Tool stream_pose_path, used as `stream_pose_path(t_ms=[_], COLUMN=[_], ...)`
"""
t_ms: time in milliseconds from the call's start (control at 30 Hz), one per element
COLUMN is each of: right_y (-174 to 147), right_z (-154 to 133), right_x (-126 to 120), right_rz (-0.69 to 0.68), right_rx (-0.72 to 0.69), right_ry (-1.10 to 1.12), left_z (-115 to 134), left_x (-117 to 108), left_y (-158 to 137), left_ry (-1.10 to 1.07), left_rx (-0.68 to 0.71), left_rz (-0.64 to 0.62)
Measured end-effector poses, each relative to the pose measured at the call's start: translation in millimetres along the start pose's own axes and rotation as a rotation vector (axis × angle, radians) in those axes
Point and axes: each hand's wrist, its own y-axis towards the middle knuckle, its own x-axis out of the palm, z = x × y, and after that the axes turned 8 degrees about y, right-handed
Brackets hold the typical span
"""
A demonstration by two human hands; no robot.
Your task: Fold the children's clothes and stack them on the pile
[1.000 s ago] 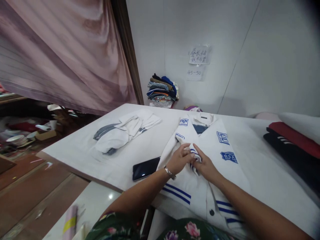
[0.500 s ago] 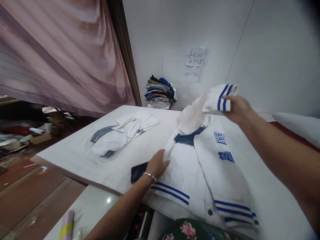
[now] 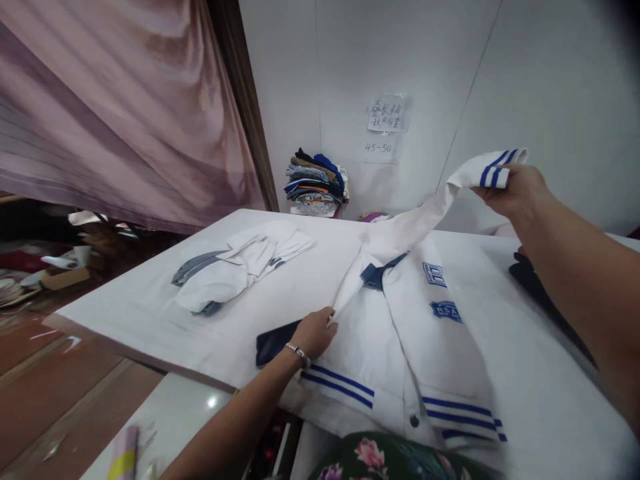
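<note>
A white jacket (image 3: 360, 340) with blue stripes at hem and cuff and blue badges on its chest lies on the white table (image 3: 220, 347) in front of me. My right hand (image 3: 515, 190) is closed on the cuff of one sleeve (image 3: 425, 217), holding it raised and stretched out to the right. My left hand (image 3: 317, 332) pinches the jacket's left side edge, low on the table. Beside my left wrist lies a dark phone (image 3: 275, 343), partly covered by the arm.
Another white garment (image 3: 235, 273) with grey parts lies at the table's left. Behind the table stands a stack of folded clothes (image 3: 316, 183) near the wall. Handwritten papers (image 3: 387, 115) hang on the wall. A pink curtain (image 3: 125, 100) hangs at left.
My right hand has moved right and slightly up, pulling the sleeve out straighter. My left hand has stayed at the jacket's side edge, its fingers now closed on the cloth.
</note>
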Motion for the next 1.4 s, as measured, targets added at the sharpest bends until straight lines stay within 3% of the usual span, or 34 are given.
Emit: stream_pose_path(t_ms=[100, 167, 267, 400, 467, 600, 667, 767, 867, 967, 1067, 1200, 1300, 1400], right_y=[6.4, 10.1, 10.7, 2.4, -3.3, -14.4, -19.7, -29.5, -48.8, -86.4, -141.6, -218.1, -255.4, -271.2], right_z=[-13.5, -21.0, -27.4, -30.3, -31.8, -38.1, -42.4, -46.4, -42.8, -29.6, -7.5, 34.2, 68.0, 95.4], right_x=[-8.9, -14.6, -23.1, -34.6, -40.1, -46.7, -46.4, -41.2, -30.6, -18.0, -12.4, -24.3, -38.6, -47.6], right_rz=[-0.019, -0.029, 0.007, 0.028, 0.011, -0.025, -0.036, -0.025, -0.051, -0.239, -0.669, -1.15, -1.348, -1.425], right_rx=[-0.028, -0.047, -0.054, -0.057, -0.064, -0.072, -0.056, -0.035, -0.005, 0.125, 0.251, 0.131, 0.121, 0.107], right_ry=[0.011, 0.005, -0.052, -0.249, -0.303, -0.358, -0.391, -0.424, -0.541, -0.759, -0.995, -1.37, -1.644, -1.729], left_z=[27.7, 50.7, 85.4, 113.3, 113.2, 85.9, 66.4, 44.5, 38.3, 41.2, 42.0, 38.9, 41.9, 50.7], left_x=[-5.4, 1.8, 29.6, 66.9, 70.5, 53.0, 47.6, 57.1, 76.9, 88.0, 84.5, 66.4, 52.4, 43.8], left_y=[4.5, 12.3, 24.9, 30.2, 28.6, 21.9, 14.5, -3.0, -20.4, -28.5, -25.1, 1.5, 38.9, 82.6], left_ry=[-0.181, -0.415, -0.702, -0.775, -0.814, -0.609, -0.448, -0.315, -0.305, -0.327, -0.381, -0.589, -0.881, -1.168], left_rx=[0.16, 0.228, 0.205, 0.171, 0.229, 0.341, 0.305, 0.294, 0.368, 0.39, 0.337, 0.172, -0.017, -0.245], left_rz=[-0.033, -0.128, -0.345, -0.601, -0.515, 0.007, 0.169, 0.234, 0.225, 0.231, 0.221, 0.181, 0.07, -0.108])
